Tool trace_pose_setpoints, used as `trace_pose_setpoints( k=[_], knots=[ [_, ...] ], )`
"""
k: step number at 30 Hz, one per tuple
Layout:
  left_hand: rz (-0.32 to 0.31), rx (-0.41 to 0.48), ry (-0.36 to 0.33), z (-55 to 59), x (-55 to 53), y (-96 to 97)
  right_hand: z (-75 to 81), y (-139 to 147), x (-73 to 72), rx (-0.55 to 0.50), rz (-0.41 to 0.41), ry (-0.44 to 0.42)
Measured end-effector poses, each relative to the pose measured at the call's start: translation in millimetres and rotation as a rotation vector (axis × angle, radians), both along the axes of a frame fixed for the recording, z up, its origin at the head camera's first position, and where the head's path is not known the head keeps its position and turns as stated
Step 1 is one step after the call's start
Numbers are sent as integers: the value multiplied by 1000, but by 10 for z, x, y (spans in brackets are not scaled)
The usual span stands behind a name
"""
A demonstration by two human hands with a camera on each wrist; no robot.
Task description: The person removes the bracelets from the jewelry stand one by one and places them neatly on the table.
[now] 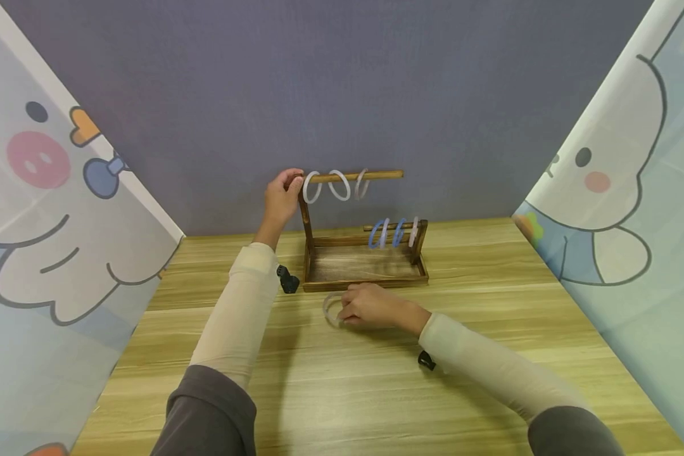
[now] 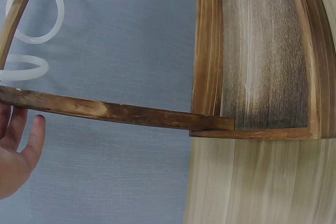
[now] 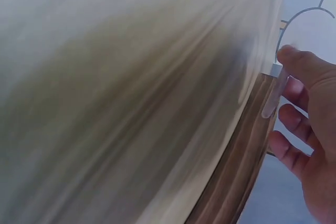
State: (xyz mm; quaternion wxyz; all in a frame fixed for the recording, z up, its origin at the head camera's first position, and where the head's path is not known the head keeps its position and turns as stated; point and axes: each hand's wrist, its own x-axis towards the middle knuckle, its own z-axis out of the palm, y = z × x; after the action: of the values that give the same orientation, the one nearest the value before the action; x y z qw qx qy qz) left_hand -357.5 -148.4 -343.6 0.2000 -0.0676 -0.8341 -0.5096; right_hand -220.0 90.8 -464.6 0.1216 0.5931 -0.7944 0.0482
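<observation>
A wooden bangle rack (image 1: 366, 284) stands on the table, with an upper bar and a shorter lower bar. My left hand (image 1: 281, 197) holds the top of its left post (image 2: 105, 109). Below the rack's front edge, my right hand (image 1: 373, 306) pinches a clear bangle (image 1: 328, 310) between thumb and fingers; the right wrist view shows the same bangle (image 3: 274, 98) edge-on. On the upper bar hang two white bangles, one at the left end (image 1: 306, 190) and one beside it (image 1: 348, 190), plus a clear pinkish bangle (image 1: 358, 186).
Several blue, lilac and pink bangles (image 1: 398, 234) hang on the lower bar. A small black object (image 1: 288, 280) lies left of the rack, and another black piece (image 1: 426, 360) is by the right forearm. A grey backdrop (image 1: 342, 82) and printed side panels enclose the wooden table (image 1: 342, 392).
</observation>
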Motion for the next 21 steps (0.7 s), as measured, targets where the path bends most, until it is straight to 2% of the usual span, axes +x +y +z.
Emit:
trace_pose_setpoints(
  k=[7, 13, 21],
  knots=[
    [-12, -13, -20, 14, 27, -14, -45, -103, 23, 102, -23, -54],
    [-10, -17, -34, 19, 21, -8, -61, -144, 37, 98, -2, -97],
    [-5, -15, -34, 9, 3, -14, -86, -152, 34, 92, 5, -101]
  ],
)
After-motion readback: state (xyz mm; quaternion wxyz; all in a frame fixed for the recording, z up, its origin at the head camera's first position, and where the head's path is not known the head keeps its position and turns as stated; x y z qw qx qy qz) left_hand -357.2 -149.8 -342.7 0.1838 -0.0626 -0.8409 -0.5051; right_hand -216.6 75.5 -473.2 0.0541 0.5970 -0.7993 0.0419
